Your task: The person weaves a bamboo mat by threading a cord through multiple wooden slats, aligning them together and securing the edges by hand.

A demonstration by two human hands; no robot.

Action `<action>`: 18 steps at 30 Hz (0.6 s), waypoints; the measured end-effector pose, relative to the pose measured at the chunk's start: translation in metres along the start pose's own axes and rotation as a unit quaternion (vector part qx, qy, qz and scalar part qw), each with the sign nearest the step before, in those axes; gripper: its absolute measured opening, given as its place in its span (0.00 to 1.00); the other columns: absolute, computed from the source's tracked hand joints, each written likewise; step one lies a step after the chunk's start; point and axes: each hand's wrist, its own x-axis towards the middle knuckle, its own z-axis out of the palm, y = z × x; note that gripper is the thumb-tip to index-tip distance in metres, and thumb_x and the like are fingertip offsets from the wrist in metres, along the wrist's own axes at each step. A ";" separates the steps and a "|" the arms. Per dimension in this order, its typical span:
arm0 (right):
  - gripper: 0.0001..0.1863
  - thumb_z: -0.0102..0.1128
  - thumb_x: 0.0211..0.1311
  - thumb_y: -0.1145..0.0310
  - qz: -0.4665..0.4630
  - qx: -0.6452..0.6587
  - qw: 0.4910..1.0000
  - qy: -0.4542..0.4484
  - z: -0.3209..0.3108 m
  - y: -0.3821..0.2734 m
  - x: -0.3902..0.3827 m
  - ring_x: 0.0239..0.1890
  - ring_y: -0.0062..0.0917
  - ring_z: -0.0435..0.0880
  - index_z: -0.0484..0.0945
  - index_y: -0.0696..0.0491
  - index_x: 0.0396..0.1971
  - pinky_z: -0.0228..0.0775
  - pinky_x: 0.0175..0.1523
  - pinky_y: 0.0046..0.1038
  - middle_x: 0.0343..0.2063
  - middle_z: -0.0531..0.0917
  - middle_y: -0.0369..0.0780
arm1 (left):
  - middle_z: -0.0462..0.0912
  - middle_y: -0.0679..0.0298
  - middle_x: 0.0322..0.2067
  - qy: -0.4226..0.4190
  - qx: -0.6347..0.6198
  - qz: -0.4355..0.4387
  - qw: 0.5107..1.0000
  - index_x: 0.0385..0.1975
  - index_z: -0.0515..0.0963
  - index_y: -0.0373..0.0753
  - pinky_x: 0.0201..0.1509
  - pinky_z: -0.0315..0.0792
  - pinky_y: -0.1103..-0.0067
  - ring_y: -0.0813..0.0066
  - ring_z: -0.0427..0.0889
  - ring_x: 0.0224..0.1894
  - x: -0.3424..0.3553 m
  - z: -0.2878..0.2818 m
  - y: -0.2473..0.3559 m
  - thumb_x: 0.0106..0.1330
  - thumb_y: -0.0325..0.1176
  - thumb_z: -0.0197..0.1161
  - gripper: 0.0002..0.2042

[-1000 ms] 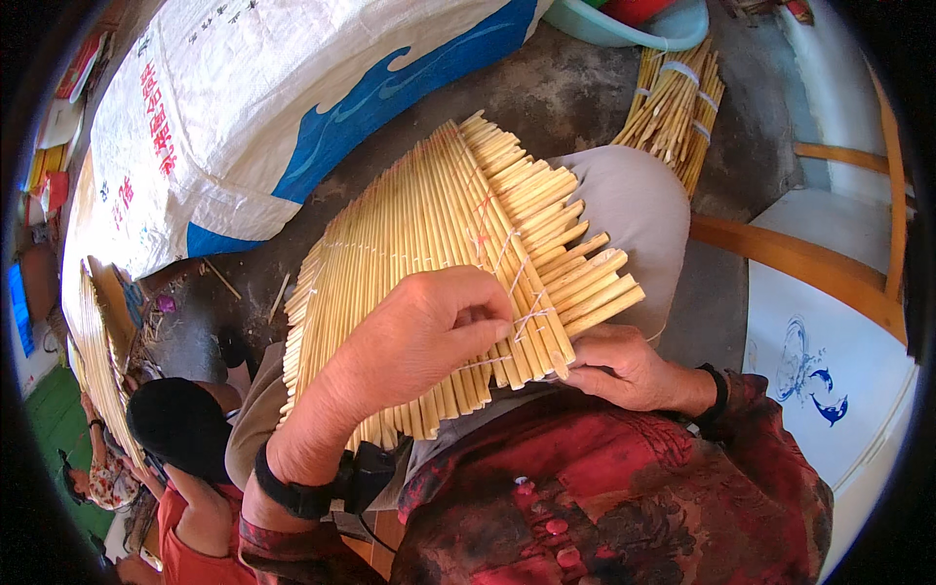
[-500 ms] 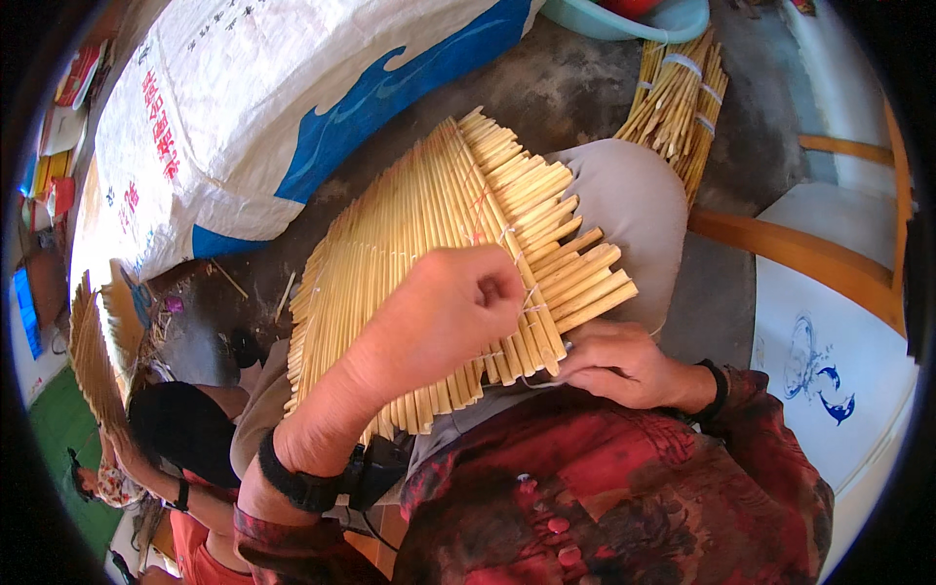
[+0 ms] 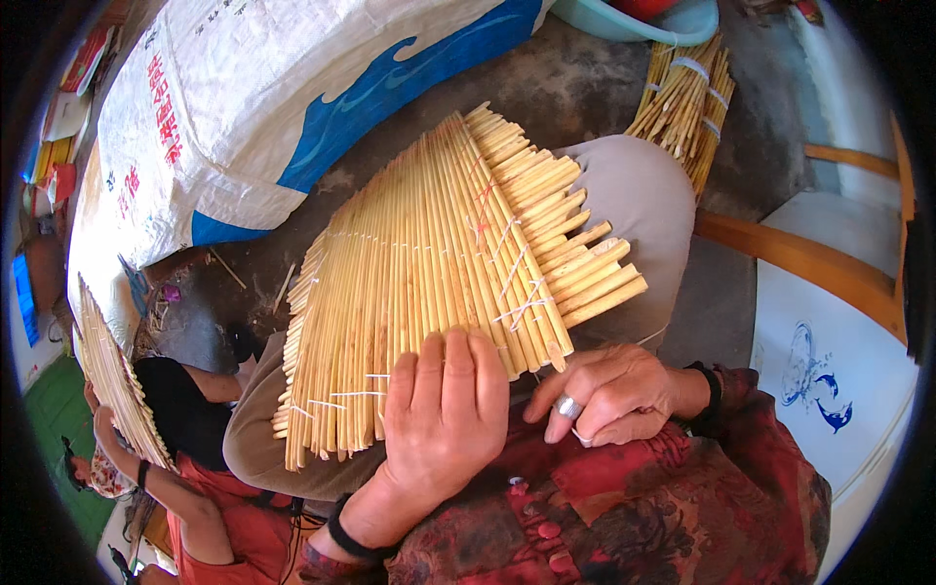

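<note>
A mat of pale yellow sticks [image 3: 390,253], stitched with white and some red thread, lies across my lap, with uneven stick ends along its right side. My left hand [image 3: 445,400] grips the mat's lower edge, fingers pressed together on top, thumb hidden. Just right of that edge, my right hand [image 3: 614,395] is curled, with a wide silver band on one finger; something small and pale at its fingertips is too small to name. Beyond the mat rests my right knee [image 3: 643,205] in grey cloth.
A large white and blue woven sack [image 3: 244,97] lies at upper left. A tied stick bundle [image 3: 687,107] and blue basin [image 3: 643,29] are behind my knee. A wooden chair frame [image 3: 799,263] stands right. At lower left a person in red [image 3: 210,526] holds another mat [image 3: 122,380].
My left hand has moved down from the mat's right part to its lower edge. My right hand has drawn out from beside the mat's corner. The other person's mat has shifted.
</note>
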 end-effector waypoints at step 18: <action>0.08 0.57 0.61 0.72 0.051 -0.033 0.997 0.041 0.009 -0.001 -0.020 0.30 0.37 0.71 0.72 0.59 0.25 0.63 0.35 0.35 0.23 0.70 0.42 | 0.78 0.53 0.43 0.023 -0.028 0.003 0.999 0.45 0.73 0.29 0.40 0.73 0.72 0.61 0.79 0.41 0.009 0.004 0.001 0.56 0.27 0.54 0.17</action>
